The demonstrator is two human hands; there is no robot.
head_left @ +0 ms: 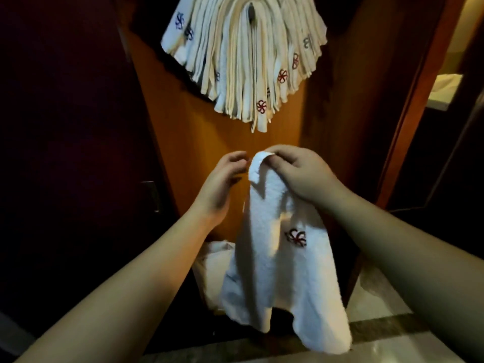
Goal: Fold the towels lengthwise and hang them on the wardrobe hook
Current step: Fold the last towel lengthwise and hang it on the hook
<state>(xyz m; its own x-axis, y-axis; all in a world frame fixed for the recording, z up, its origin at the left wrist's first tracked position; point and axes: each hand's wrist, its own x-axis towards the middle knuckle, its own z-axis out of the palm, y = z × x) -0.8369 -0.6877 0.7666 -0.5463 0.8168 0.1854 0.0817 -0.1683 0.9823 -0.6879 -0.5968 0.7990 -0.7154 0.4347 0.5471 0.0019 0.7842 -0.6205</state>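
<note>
Where the orange-brown wardrobe panel (183, 142) fills the middle ground, a thick bundle of folded towels (243, 56) (white and cream, with red and blue embroidered emblems) hangs from its top edge over a hook (252, 13) that barely shows. Below it hangs one white towel (275, 247) with a red emblem, its upper end pinched by the right hand (298, 174). Left hand (222, 184): fingers loosely curled just beside that end, contact uncertain; more white cloth (212, 260) lies at the panel's bottom edge.
</note>
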